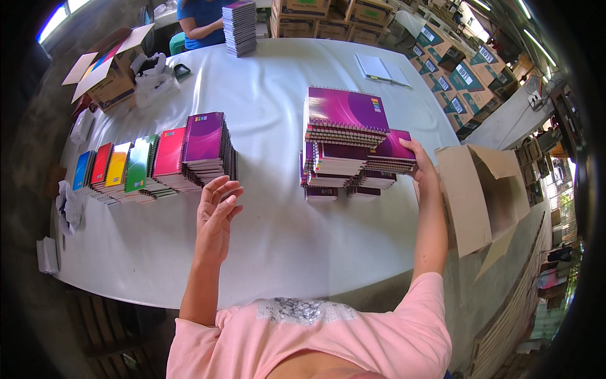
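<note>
An uneven pile of purple spiral notebooks (344,136) stands on the white table (278,240) right of centre. My right hand (421,165) grips the right side of that pile, thumb on a purple cover. My left hand (216,213) hovers open above the table, fingers spread, just in front of a purple notebook stack (205,146). That stack ends a row of stacks with pink (169,155), green (139,165), yellow, red and blue (82,170) covers.
An open brown carton (483,189) stands at the table's right edge. Another open carton (110,69) and white plastic bags sit at the far left. A person in blue (199,19) stands behind a tall notebook stack (240,28). Many printed cartons line the back right.
</note>
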Action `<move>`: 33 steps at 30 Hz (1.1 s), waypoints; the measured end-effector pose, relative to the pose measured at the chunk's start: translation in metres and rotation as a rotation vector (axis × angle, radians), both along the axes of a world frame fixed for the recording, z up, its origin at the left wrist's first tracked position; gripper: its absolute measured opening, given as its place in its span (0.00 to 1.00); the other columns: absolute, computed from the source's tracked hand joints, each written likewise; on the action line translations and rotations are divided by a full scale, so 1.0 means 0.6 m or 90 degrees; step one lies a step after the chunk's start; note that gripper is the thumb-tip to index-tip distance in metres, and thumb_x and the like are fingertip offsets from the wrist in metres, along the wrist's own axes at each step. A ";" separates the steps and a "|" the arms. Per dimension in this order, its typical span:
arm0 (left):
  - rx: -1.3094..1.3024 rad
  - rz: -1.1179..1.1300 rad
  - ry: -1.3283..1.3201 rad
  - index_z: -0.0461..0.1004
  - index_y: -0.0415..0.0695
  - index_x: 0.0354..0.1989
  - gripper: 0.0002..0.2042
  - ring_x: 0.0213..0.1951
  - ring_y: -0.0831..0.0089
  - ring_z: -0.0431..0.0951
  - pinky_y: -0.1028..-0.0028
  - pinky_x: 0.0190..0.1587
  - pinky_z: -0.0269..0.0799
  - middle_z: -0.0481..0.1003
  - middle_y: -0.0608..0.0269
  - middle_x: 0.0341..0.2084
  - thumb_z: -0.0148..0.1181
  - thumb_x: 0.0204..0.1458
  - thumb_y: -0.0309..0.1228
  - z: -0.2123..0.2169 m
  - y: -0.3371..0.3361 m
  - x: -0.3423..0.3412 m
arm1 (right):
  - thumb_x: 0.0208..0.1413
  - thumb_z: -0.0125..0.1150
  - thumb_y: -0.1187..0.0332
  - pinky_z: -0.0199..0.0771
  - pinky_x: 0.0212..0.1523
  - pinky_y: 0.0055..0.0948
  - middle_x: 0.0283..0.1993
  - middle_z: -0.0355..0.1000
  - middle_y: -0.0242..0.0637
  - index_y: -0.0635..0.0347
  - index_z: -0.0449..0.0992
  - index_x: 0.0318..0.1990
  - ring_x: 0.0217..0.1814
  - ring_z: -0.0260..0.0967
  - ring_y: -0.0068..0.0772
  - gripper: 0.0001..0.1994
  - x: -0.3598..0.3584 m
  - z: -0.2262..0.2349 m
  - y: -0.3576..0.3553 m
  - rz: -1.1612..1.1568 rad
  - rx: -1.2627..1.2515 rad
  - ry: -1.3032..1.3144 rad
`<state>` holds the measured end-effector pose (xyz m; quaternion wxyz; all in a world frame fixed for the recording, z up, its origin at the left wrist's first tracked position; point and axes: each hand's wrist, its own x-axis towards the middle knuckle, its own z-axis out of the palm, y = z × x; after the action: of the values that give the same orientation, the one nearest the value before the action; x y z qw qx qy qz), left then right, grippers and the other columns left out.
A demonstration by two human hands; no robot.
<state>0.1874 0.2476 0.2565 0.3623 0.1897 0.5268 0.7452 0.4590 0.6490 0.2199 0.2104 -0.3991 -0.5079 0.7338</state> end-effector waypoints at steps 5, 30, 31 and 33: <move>-0.012 -0.047 0.006 0.59 0.48 0.54 0.24 0.53 0.72 0.64 0.72 0.49 0.60 0.65 0.65 0.48 0.56 0.48 0.35 -0.008 0.009 0.011 | 0.45 0.63 0.52 0.50 0.60 0.43 0.64 0.51 0.46 0.59 0.38 0.66 0.65 0.51 0.35 0.48 0.014 -0.002 -0.027 -0.241 0.071 -0.091; -0.069 -0.011 -0.045 0.60 0.48 0.53 0.22 0.50 0.74 0.67 0.73 0.47 0.61 0.66 0.66 0.46 0.56 0.50 0.35 -0.058 0.013 0.031 | 0.35 0.70 0.55 0.48 0.50 0.52 0.51 0.62 0.29 0.44 0.69 0.47 0.56 0.59 0.31 0.27 0.194 0.086 0.009 -0.589 0.679 -0.926; -0.065 0.004 -0.047 0.60 0.48 0.53 0.22 0.50 0.74 0.67 0.73 0.47 0.61 0.66 0.66 0.46 0.56 0.50 0.35 -0.058 0.015 0.030 | 0.35 0.70 0.55 0.48 0.50 0.52 0.52 0.62 0.29 0.44 0.69 0.47 0.56 0.59 0.31 0.27 0.181 0.087 0.025 -0.580 0.677 -0.920; -0.087 0.013 -0.047 0.61 0.47 0.52 0.22 0.49 0.74 0.67 0.73 0.47 0.61 0.66 0.65 0.46 0.56 0.50 0.35 -0.057 0.022 0.025 | 0.35 0.70 0.55 0.48 0.50 0.52 0.52 0.62 0.28 0.44 0.69 0.48 0.56 0.59 0.30 0.27 0.151 0.088 0.060 -0.563 0.693 -0.903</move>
<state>0.2022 0.2606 0.2220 0.3857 0.1317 0.5645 0.7177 0.5499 0.6852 0.2726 0.2670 -0.7477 -0.5889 -0.1512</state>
